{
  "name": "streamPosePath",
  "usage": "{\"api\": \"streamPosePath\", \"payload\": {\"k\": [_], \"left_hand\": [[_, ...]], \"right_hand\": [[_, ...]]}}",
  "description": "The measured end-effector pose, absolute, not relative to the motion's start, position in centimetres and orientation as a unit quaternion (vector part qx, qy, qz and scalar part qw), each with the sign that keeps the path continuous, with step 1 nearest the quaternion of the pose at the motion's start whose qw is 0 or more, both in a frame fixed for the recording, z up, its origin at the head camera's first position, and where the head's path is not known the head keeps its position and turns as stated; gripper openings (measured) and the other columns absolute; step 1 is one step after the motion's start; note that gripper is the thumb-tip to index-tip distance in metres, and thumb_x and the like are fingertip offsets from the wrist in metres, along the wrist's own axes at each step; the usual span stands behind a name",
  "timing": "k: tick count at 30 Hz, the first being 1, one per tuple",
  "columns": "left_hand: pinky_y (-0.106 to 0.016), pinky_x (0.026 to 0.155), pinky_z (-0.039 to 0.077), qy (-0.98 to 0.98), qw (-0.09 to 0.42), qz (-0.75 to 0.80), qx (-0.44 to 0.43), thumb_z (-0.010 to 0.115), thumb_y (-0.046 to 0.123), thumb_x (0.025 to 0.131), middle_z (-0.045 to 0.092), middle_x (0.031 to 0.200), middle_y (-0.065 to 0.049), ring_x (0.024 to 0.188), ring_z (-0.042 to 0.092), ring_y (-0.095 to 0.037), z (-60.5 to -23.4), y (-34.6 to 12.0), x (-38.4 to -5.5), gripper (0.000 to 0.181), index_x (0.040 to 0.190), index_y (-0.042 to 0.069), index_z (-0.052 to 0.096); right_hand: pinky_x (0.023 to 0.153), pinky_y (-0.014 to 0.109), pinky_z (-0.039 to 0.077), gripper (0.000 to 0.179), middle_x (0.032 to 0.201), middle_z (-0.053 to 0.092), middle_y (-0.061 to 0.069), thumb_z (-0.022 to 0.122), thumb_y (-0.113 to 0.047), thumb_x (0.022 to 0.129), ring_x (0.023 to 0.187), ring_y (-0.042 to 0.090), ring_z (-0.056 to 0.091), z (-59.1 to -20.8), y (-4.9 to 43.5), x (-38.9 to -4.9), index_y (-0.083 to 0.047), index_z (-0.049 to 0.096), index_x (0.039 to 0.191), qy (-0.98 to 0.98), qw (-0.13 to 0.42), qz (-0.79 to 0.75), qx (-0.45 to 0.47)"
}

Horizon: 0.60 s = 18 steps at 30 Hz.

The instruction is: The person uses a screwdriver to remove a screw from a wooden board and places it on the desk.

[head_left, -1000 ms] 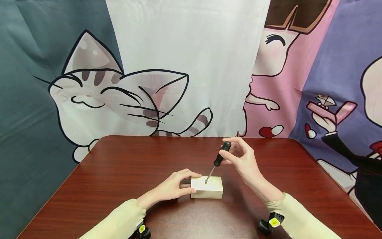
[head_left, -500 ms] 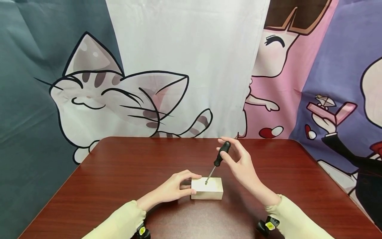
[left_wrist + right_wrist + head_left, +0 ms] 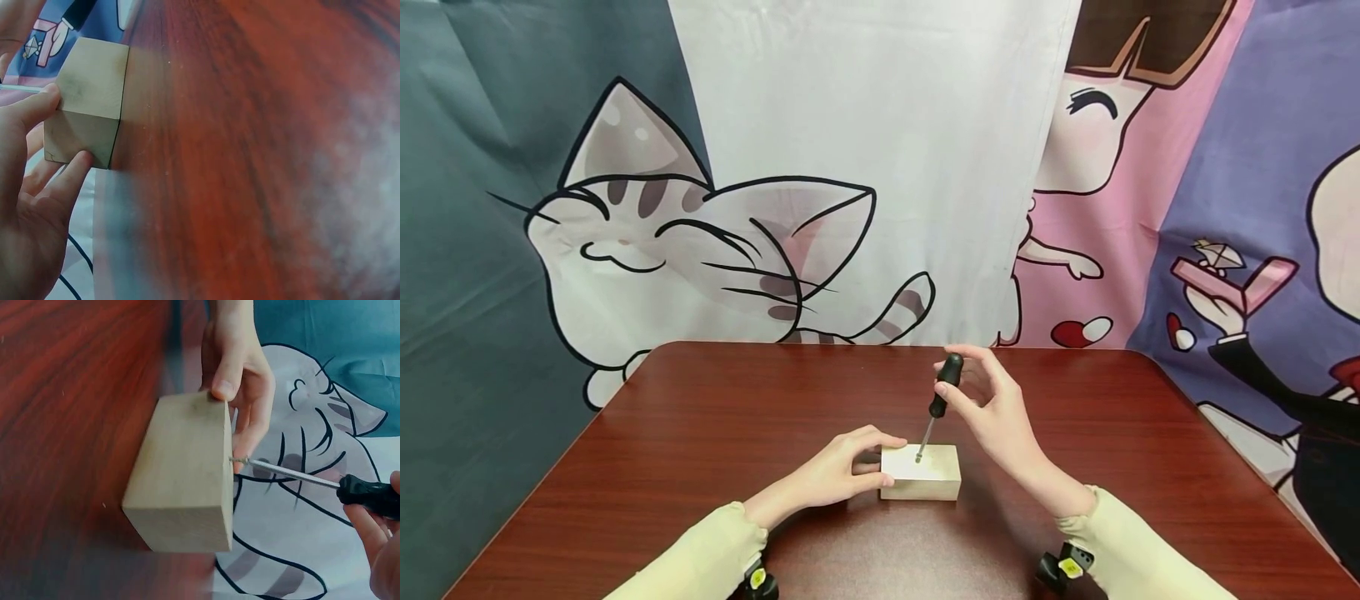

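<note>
Block point(image 3: 921, 472) of pale, unfinished wood, rectangular, faces smooth and lightly mottled, lying flat on the table point(image 3: 700, 433) near its front centre. Screw point(image 3: 917, 456) seated in the top face toward the left end; only its head shows. Screwdriver point(image 3: 936, 406): black ribbed handle, thin bright metal shaft, tip on the screw head, tool leaning so the handle sits up and to the right of the tip. Right hand point(image 3: 992, 408) raised above and behind the block's right end, wrist cocked, thumb and fingertips pinching the handle near its top, remaining fingers loosely fanned. Right forearm in a cream sleeve running in from the lower right. Left hand point(image 3: 838, 467) low on the table at the block's left end, fingers curled round it: thumb against the near side, fingers over the far top edge, as the left wrist view confirms. Left forearm, same cream sleeve, lying across the table from the lower left.
</note>
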<state>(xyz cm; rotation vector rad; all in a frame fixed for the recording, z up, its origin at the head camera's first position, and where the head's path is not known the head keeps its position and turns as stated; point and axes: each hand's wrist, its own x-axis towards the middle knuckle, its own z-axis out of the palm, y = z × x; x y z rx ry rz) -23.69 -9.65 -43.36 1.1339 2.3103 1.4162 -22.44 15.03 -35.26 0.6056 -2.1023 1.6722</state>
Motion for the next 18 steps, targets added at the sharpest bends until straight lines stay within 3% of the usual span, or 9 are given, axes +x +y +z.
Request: {"api": "streamPosePath", "payload": {"k": [3, 7, 10, 15, 18], "left_hand": [[-0.021, 0.095, 0.053, 0.781, 0.103, 0.482, 0.383, 0.072, 0.015, 0.090, 0.058, 0.128, -0.007, 0.126, 0.059, -0.024, -43.33, -9.63, -23.64, 0.047, 0.135, 0.016, 0.058], [-0.021, 0.095, 0.053, 0.781, 0.107, 0.483, 0.382, 0.072, 0.015, 0.091, 0.058, 0.128, -0.007, 0.127, 0.058, -0.026, -43.23, -9.64, -23.57, 0.047, 0.136, 0.016, 0.058], [-0.021, 0.095, 0.053, 0.780, 0.112, 0.484, 0.380, 0.072, 0.016, 0.091, 0.058, 0.128, -0.006, 0.127, 0.058, -0.026, -43.19, -9.68, -23.58, 0.047, 0.136, 0.017, 0.058], [-0.022, 0.095, 0.053, 0.782, 0.113, 0.482, 0.379, 0.072, 0.016, 0.091, 0.058, 0.128, -0.006, 0.126, 0.059, -0.024, -43.10, -9.71, -23.66, 0.047, 0.136, 0.019, 0.058], [-0.022, 0.095, 0.053, 0.782, 0.111, 0.480, 0.381, 0.072, 0.016, 0.091, 0.058, 0.129, -0.006, 0.126, 0.059, -0.023, -43.10, -9.66, -23.70, 0.047, 0.135, 0.019, 0.058]], "right_hand": [[0.073, 0.024, 0.060, 0.044, 0.113, 0.070, 0.005, 0.074, -0.012, 0.088, 0.100, 0.009, 0.067, -35.27, 14.89, -22.39, -0.023, 0.058, 0.128, -0.773, 0.207, 0.564, 0.206], [0.065, 0.023, 0.059, 0.047, 0.101, 0.069, 0.001, 0.080, -0.020, 0.084, 0.088, 0.006, 0.066, -35.03, 14.67, -22.10, -0.027, 0.060, 0.125, -0.802, 0.238, 0.520, 0.173], [0.062, 0.023, 0.058, 0.047, 0.092, 0.068, 0.004, 0.081, -0.018, 0.082, 0.074, 0.009, 0.066, -34.68, 14.59, -21.96, -0.026, 0.061, 0.124, -0.803, 0.233, 0.523, 0.165], [0.058, 0.022, 0.053, 0.043, 0.088, 0.066, 0.005, 0.081, -0.015, 0.082, 0.071, 0.010, 0.062, -34.35, 14.76, -22.02, -0.025, 0.063, 0.121, -0.794, 0.218, 0.540, 0.173], [0.062, 0.025, 0.057, 0.043, 0.090, 0.066, 0.005, 0.078, -0.012, 0.084, 0.072, 0.011, 0.065, -34.60, 15.01, -22.07, -0.022, 0.063, 0.123, -0.775, 0.203, 0.566, 0.196]]}}
